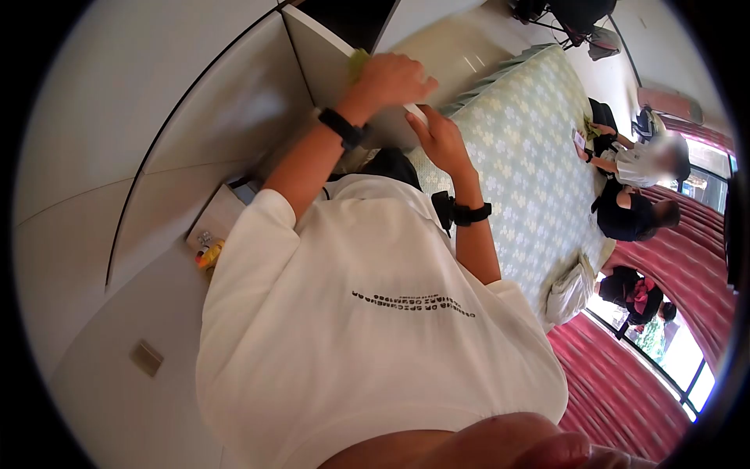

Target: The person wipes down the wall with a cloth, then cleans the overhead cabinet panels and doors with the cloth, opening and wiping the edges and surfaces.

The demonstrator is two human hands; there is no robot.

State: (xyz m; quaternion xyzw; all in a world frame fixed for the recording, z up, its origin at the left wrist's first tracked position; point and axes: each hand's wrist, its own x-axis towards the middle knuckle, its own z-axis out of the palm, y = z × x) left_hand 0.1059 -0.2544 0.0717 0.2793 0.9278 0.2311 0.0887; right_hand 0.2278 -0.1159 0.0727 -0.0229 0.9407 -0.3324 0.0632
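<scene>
My left hand (391,82), slightly blurred, is closed on a green cloth (358,66) at the top edge of a white panel (324,35). Only a small part of the cloth shows beside the hand; the rest is hidden under it. Lower and to the right, my right hand (444,144) grips the near end of the panel, thumb along its white edge. Behind the panel is a dark opening (351,19) in the furniture. Each of my wrists wears a black band.
A bed or mattress with a pale floral cover (516,172) fills the right side. White fabric (572,289) lies at its edge. Several people are beyond it, one (641,160) holding a green cloth. Large pale cabinet panels (226,102) stand on my left; red curtains (625,375) hang at windows.
</scene>
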